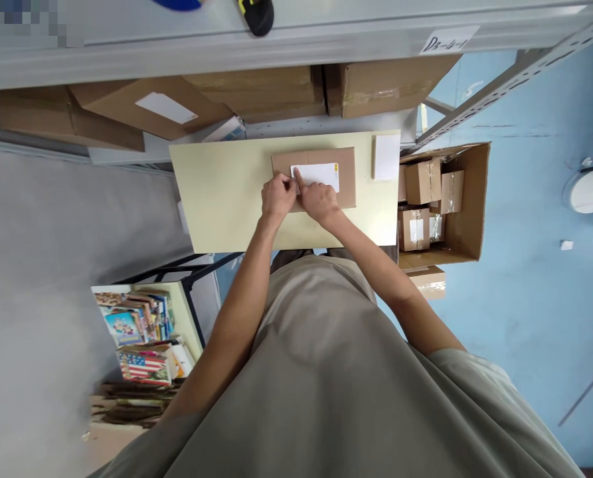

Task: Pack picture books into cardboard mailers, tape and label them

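Your two hands meet at the left edge of the white label [319, 175], which lies on top of the flat brown parcel [321, 174] on the pale yellow table [216, 199]. Your right hand [319, 200] has the index finger stretched forward, and its tip presses on the near left corner of the label; the other fingers of this hand are curled in. Your left hand [277, 197] is just beside it, touching it, with the fingers folded together close to a fist, at the left end of the parcel. If the left fingers pinch something, such as a backing strip, I cannot tell, because they hide it.

The label goes away from your fingertip to the right, and a small yellow mark is on its far right end. The parcel is under both hands and continues to the right of them. Further right from your grip, at the far corner of the table, lies a stack of white sheets [386, 157], apart from the parcel. Beyond the table edge on that side stands an open cardboard carton [470, 199] with small taped boxes [418, 182] inside. Beyond your hands, shelves [276, 40] hold large brown boxes [390, 83]. Down to your left, a low rack holds colourful books [137, 325]
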`<state>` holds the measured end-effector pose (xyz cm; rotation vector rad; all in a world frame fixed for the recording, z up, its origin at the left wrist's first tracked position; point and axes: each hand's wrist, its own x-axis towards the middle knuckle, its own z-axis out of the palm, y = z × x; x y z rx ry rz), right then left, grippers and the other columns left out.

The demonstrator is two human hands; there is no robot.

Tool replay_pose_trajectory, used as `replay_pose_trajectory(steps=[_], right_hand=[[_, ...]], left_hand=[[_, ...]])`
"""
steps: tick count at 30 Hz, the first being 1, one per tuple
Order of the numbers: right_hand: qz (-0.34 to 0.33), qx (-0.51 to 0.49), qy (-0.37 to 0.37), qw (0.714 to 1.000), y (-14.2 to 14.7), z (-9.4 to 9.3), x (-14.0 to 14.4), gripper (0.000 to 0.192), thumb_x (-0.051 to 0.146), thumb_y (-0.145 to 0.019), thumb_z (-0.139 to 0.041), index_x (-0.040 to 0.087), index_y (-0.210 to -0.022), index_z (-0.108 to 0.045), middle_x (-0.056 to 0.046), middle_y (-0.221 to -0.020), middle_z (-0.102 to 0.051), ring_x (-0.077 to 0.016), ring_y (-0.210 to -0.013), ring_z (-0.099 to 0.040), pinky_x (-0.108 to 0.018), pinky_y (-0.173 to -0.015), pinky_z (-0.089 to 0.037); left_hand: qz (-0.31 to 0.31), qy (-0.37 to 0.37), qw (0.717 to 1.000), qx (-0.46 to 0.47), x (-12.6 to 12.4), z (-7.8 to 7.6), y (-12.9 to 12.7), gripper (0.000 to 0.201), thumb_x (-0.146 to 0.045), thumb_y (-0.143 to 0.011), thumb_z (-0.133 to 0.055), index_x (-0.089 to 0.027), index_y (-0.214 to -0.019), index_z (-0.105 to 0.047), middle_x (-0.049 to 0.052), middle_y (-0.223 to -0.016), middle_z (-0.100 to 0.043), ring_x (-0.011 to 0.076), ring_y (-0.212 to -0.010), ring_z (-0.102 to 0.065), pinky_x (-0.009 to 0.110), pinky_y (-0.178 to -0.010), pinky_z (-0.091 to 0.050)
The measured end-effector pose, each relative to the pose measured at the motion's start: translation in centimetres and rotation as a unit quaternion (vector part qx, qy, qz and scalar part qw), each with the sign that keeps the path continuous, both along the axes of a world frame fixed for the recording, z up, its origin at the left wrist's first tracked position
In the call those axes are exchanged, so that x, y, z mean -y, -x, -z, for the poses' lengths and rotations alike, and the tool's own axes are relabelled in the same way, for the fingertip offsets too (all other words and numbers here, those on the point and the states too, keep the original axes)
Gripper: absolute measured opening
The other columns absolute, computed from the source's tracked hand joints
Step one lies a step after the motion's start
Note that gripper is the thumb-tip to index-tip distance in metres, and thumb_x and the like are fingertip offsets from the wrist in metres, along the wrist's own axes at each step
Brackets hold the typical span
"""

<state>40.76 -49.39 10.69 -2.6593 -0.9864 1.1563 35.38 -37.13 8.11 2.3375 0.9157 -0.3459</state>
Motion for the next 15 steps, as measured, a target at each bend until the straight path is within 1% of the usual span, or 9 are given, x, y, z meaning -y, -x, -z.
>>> replay_pose_trajectory(steps=[4, 7, 9, 12, 14, 15], right_hand=[[0.007, 0.004, -0.008, 1.000, 0.1, 0.1, -1.1, 0.074, 0.018, -0.118, -0.031, 0.015, -0.188, -0.005, -0.029, -0.139, -0.078, -0.0368, -0.128, -0.077, -0.048, -0.105, -0.060], [-0.002, 0.003, -0.009, 1.000, 0.4, 0.3, -1.1, 0.076, 0.017, -0.117, -0.032, 0.016, -0.188, -0.004, -0.028, -0.136, -0.079, -0.0363, -0.126, -0.078, -0.048, -0.101, -0.060], [-0.014, 0.006, -0.011, 1.000, 0.6, 0.3, -0.5, 0.076, 0.014, -0.116, -0.031, 0.017, -0.188, -0.008, -0.028, -0.139, -0.078, -0.0356, -0.127, -0.077, -0.047, -0.103, -0.060], [-0.037, 0.009, -0.025, 0.999, 1.0, 0.2, 1.3, 0.078, 0.010, -0.113, -0.031, 0.022, -0.188, -0.013, -0.027, -0.146, -0.075, -0.0345, -0.131, -0.075, -0.047, -0.107, -0.060], [-0.029, 0.003, -0.026, 0.999, 1.2, 0.1, 2.8, 0.084, 0.009, -0.111, -0.036, 0.024, -0.188, -0.006, -0.025, -0.145, -0.077, -0.0345, -0.130, -0.075, -0.048, -0.108, -0.060], [-0.012, 0.002, -0.020, 1.000, 1.2, 0.1, 3.6, 0.087, 0.010, -0.110, -0.039, 0.023, -0.187, 0.000, -0.025, -0.142, -0.078, -0.0348, -0.129, -0.076, -0.049, -0.108, -0.061]], left_hand=[[-0.003, -0.017, 1.000, -0.013, -0.1, 0.1, -0.3, 0.020, -0.032, -0.107, -0.063, -0.026, -0.095, -0.077, 0.011, -0.110, -0.086, 0.0333, -0.117, -0.077, 0.044, -0.106, -0.056], [-0.005, -0.019, 1.000, -0.013, -0.4, 0.3, -0.3, 0.017, -0.028, -0.103, -0.066, -0.026, -0.090, -0.077, 0.010, -0.107, -0.085, 0.0331, -0.118, -0.077, 0.042, -0.105, -0.057], [-0.001, -0.003, 1.000, -0.010, -0.9, 0.4, -0.2, 0.012, -0.026, -0.099, -0.069, -0.025, -0.090, -0.077, 0.010, -0.107, -0.085, 0.0311, -0.115, -0.077, 0.040, -0.105, -0.057], [0.008, 0.048, 0.999, 0.002, -1.7, 0.5, 0.3, 0.001, -0.024, -0.092, -0.076, -0.023, -0.092, -0.075, 0.009, -0.105, -0.084, 0.0260, -0.105, -0.078, 0.036, -0.100, -0.059], [0.012, 0.076, 0.997, 0.013, -2.2, 0.5, 0.6, 0.011, -0.024, -0.086, -0.081, -0.022, -0.093, -0.072, 0.008, -0.101, -0.083, 0.0236, -0.099, -0.077, 0.034, -0.096, -0.060], [0.013, 0.084, 0.996, 0.018, -2.3, 0.6, 0.8, 0.015, -0.024, -0.084, -0.083, -0.022, -0.093, -0.072, 0.008, -0.099, -0.082, 0.0232, -0.097, -0.077, 0.034, -0.095, -0.060]])
